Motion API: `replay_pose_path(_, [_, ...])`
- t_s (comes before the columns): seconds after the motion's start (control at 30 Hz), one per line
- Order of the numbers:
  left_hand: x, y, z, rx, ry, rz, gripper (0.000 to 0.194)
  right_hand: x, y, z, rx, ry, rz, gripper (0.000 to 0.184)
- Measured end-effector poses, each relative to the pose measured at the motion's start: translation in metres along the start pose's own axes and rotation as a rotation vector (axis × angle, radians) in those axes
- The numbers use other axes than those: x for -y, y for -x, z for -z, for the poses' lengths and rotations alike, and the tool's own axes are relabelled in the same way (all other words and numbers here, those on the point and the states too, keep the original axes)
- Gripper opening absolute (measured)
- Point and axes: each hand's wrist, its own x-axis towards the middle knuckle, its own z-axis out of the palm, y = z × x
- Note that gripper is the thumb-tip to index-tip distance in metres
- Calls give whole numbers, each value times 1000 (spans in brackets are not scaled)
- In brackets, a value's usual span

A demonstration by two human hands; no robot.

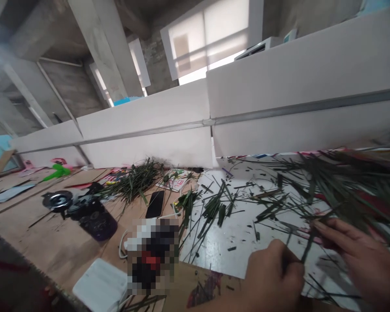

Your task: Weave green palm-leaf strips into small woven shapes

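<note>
My right hand (355, 249) is closed in a pinch on the upper end of a narrow green leaf strip (308, 246). The strip slants down to my left hand (274, 271), whose fingers are curled shut around its lower end. A thin grey T-shaped piece (290, 227) shows just above my left fist; whether it is held, I cannot tell. Cut leaf pieces (214, 206) are scattered over the white board (211, 255) beyond my hands. Long green leaves (341, 190), blurred, lie in a heap behind my right hand.
A pile of thin green stalks (139, 175) lies farther left, by a phone (155, 204). Left of the board are a dark lidded cup (99, 221), a white box (99, 286) with a cable, and a pixelated patch. White partition panels (149, 134) border the table's far side.
</note>
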Motion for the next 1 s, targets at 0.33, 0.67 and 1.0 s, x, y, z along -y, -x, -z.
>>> replay_pose_path(0.33, [16,-22,5,-152,208,7,15,38,24,-29,398,-520,-202,36])
replay_pose_path(0.67, [15,-23,2,68,724,257,48,56,32,-26,514,-770,-278,27])
replay_pose_path(1.0, [26,-31,3,130,844,240,53,50,30,-27,465,-707,-235,28])
